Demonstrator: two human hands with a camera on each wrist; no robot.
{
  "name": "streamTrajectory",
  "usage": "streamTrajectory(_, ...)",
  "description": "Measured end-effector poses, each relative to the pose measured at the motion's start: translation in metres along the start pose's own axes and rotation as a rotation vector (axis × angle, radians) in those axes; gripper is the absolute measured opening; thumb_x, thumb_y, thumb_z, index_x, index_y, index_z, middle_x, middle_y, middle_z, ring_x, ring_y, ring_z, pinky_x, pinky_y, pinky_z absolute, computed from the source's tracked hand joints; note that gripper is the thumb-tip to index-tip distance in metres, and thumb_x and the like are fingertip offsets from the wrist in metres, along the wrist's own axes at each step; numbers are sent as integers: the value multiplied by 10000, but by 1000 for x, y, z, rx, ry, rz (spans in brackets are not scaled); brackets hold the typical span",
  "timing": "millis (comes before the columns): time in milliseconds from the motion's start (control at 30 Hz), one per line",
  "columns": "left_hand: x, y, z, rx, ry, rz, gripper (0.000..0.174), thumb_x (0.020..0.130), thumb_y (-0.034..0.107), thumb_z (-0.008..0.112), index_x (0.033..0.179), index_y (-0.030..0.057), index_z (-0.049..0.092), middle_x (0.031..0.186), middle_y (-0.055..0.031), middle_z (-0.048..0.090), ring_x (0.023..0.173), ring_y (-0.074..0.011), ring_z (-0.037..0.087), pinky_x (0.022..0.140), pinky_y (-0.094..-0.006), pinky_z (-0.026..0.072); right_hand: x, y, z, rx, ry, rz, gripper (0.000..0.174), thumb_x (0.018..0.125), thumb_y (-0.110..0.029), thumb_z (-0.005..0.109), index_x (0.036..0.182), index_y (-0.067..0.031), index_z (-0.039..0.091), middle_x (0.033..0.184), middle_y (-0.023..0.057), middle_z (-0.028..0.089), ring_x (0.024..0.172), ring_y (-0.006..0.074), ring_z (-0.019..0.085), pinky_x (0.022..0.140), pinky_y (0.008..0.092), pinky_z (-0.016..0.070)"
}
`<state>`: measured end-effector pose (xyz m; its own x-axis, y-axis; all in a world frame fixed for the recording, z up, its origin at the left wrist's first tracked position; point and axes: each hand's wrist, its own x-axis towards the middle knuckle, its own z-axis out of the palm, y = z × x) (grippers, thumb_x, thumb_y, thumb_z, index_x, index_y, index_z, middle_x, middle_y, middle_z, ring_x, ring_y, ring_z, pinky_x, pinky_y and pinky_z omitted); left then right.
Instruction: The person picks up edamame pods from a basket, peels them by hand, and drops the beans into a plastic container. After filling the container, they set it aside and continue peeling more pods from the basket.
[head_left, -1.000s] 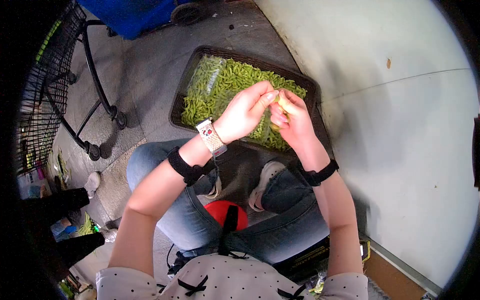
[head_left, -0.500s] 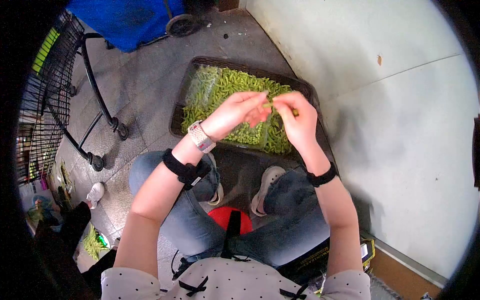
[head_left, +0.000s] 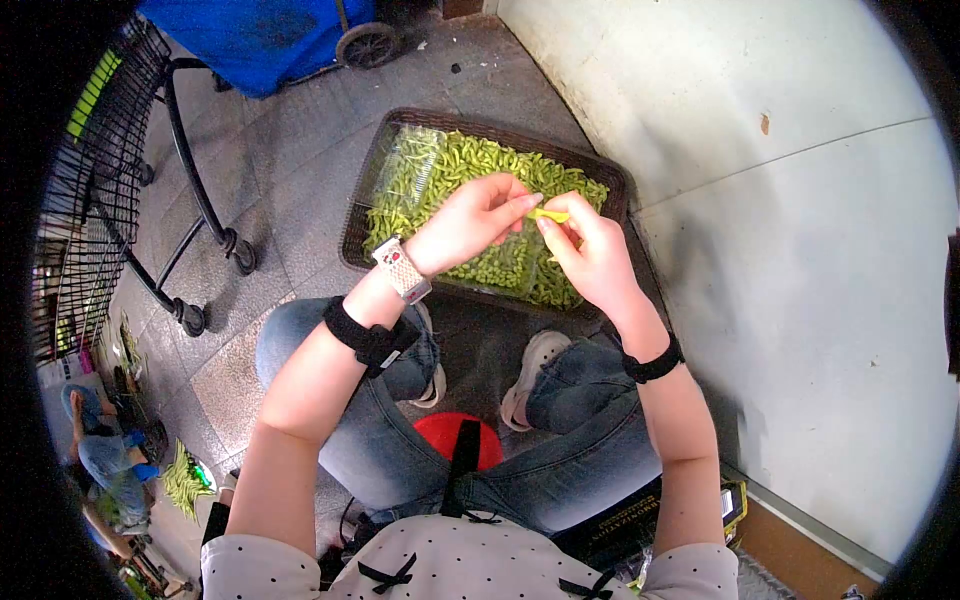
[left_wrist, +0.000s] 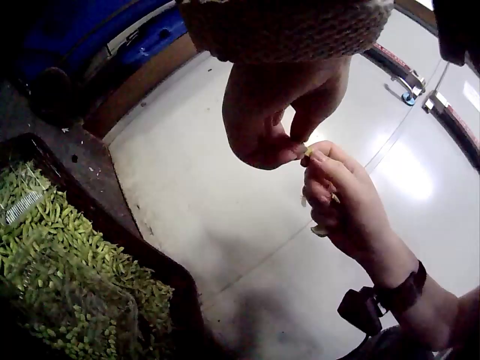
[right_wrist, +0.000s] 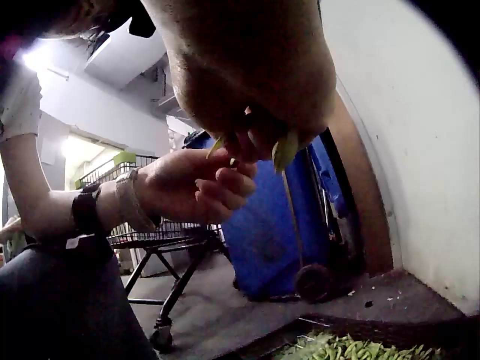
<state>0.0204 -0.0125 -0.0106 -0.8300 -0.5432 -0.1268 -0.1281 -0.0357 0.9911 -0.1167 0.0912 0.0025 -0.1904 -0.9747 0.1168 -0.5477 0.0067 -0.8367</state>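
Observation:
Over the dark woven tray [head_left: 352, 232] of green pods, a yellow-green pod [head_left: 549, 214] bridges both hands. My left hand [head_left: 472, 222] pinches its left tip between thumb and index finger. The right hand [head_left: 594, 262] grips the other end, thumb against bent fingers. The right wrist view has two pods, one [right_wrist: 285, 151] jutting below the right hand [right_wrist: 251, 82], another [right_wrist: 216, 145] near the left hand [right_wrist: 191, 186]. In the left wrist view, the fingertips of the left hand [left_wrist: 277, 112] and right hand [left_wrist: 349, 199] meet at a small yellow bit.
Clear plastic containers [head_left: 408, 165] with pods lie in the tray. A pale wall panel [head_left: 790, 240] rises at the right. A black wire cart [head_left: 100, 180] stands left, a blue wheeled bin [head_left: 245, 40] at the back. Between the legs is a red round object [head_left: 480, 440].
Both hands have shifted slightly, and the pod between the fingertips is now plainer to see. The head view has tilted a little. At the lower left, another person's legs have come into view.

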Motion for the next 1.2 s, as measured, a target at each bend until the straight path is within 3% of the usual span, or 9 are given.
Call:
streamTrajectory(167, 2, -5, -1, 6, -79, -55, 292, 868, 299, 455, 742, 43, 518, 599, 28, 494, 491, -40, 438, 450, -184, 363, -1, 7, 7, 109, 32, 13, 95, 806, -112, 538, 841, -45, 480, 581, 91, 508, 472, 157, 492, 443, 284, 376)
streamTrajectory(267, 1, -5, 2, 53, -31, 40, 298, 874, 291, 440, 729, 42, 516, 580, 7, 490, 493, -70, 450, 457, -225, 375, 0, 1, 9, 192, 36, 43, 89, 810, -112, 532, 840, -46, 481, 586, 99, 508, 479, 169, 501, 447, 294, 382)
streamTrajectory(500, -2, -9, 7, 336, 67, 175, 251, 867, 229, 425, 768, 11, 503, 617, -127, 509, 570, -252, 510, 545, -344, 402, 2, -1, -1, -50, -149, 56, 108, 822, -148, 516, 839, -43, 492, 640, 141, 545, 542, 278, 546, 477, 337, 413)
streamTrajectory(567, -3, -5, 7, 379, 68, 178, 249, 866, 228, 422, 778, 10, 504, 646, -148, 515, 596, -278, 517, 557, -356, 402, 1, -2, 0, -109, -105, -22, 102, 812, -146, 519, 850, -53, 501, 664, 143, 551, 576, 292, 546, 489, 349, 418)
streamTrajectory(667, 0, -13, 15, 152, 110, 257, 270, 878, 239, 410, 762, 11, 498, 620, -97, 509, 561, -219, 498, 525, -322, 393, 1, -2, 2, -275, 33, -266, 93, 773, -121, 529, 853, -74, 519, 688, 124, 548, 618, 282, 549, 506, 353, 430)
streamTrajectory(767, -5, 4, 14, -123, -7, 3, 268, 898, 264, 397, 768, 53, 498, 599, 23, 430, 512, -66, 366, 472, -199, 321, -2, -1, 1, -485, 117, -429, 137, 721, -92, 535, 858, -90, 534, 704, 86, 533, 634, 247, 549, 512, 334, 442)
streamTrajectory(967, -9, 3, 12, -672, -104, -238, 238, 896, 275, 401, 806, 74, 491, 598, 34, 425, 495, -55, 373, 454, -187, 316, -4, -4, -5, -756, 160, -640, 219, 686, -102, 551, 903, -72, 533, 676, 42, 496, 608, 186, 533, 501, 290, 445)
streamTrajectory(1067, -8, 6, 13, -488, 22, -128, 232, 894, 278, 404, 810, 74, 479, 611, 29, 429, 517, -67, 395, 473, -195, 327, 0, 0, 0, -698, 244, -631, 213, 699, -117, 562, 903, -64, 532, 661, 39, 501, 597, 179, 531, 490, 282, 441)
streamTrajectory(1200, -5, 3, 13, -571, 2, 28, 228, 892, 280, 407, 822, 73, 473, 626, 16, 430, 549, -80, 408, 507, -204, 340, 2, 1, 2, -626, 303, -579, 188, 714, -119, 574, 887, -61, 533, 643, 34, 511, 573, 181, 529, 474, 281, 437)
